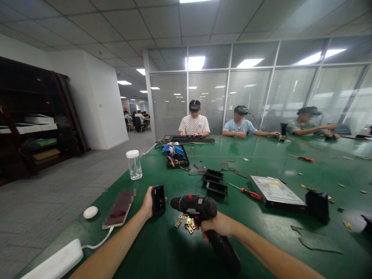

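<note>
Drill and box meet near the middle of the view, each in its own hand. The right hand is clenched round the drill's handle, just under the body, with the wrist level with the grip; the right forearm slants up and leftward from the lower right. The chuck faces left and the bit points at the open side of the black box; whether the bit touches it cannot be told. The left hand grasps that box from its left side, holding it upright above the table, while the left forearm runs up and rightward from the bottom edge.

Brass pieces lie in a loose cluster below the drill's body, close to the right hand's fingers. Beyond the chuck, black trays stand together, and the orange-handled screwdriver lies between them and the silver drive, bounding the space on that side. On the left, the phone and its white cable sit beside the left forearm, with the round white case and the lidded jar near the table's slanting left edge. Green tabletop shows between the two forearms and from the box back toward the jar.
</note>
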Demonstrator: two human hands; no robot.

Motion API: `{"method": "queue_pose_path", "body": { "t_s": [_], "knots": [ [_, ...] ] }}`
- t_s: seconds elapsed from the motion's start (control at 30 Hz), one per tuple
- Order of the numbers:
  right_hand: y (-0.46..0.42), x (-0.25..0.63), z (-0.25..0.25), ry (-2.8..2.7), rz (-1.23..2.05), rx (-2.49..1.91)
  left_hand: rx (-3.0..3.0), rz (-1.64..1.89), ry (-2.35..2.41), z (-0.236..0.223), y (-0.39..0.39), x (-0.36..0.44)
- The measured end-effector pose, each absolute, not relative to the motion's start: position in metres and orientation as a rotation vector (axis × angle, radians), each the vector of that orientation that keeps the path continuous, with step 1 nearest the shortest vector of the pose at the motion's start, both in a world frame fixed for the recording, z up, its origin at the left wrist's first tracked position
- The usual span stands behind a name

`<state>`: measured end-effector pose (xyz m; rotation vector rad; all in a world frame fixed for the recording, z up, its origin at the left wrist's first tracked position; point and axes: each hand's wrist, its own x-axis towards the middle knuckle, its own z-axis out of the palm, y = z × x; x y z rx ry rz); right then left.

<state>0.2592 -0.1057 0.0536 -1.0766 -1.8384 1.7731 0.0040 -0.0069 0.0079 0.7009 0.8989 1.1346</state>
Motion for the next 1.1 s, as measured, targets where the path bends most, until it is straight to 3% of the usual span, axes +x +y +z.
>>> {"method": "queue_pose_path", "body": {
  "t_s": [1.1],
  "knots": [
    [-0.1051, 0.2594, 0.0533, -1.839, 1.785, -1.032, 0.706, 1.122, 0.894, 0.0012, -0.0011, 0.0012]
  ]
}}
